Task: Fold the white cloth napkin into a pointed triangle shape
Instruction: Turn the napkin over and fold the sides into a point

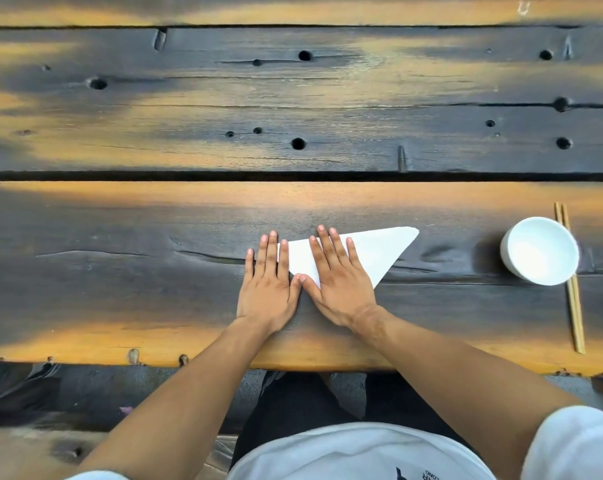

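The white cloth napkin [379,251] lies flat on the dark wooden table [154,265] as a long triangle, with one point at the upper right and another at the lower right. My left hand [269,285] presses flat on the napkin's left end, fingers straight. My right hand [338,275] lies flat over the napkin's middle, fingers spread and pointing away from me. The two thumbs touch at the napkin's near edge. The hands hide much of the napkin's left half.
A white bowl [539,250] stands to the right of the napkin. A pair of wooden chopsticks [574,306] lies beside and partly under the bowl. The table's near edge runs just below my wrists.
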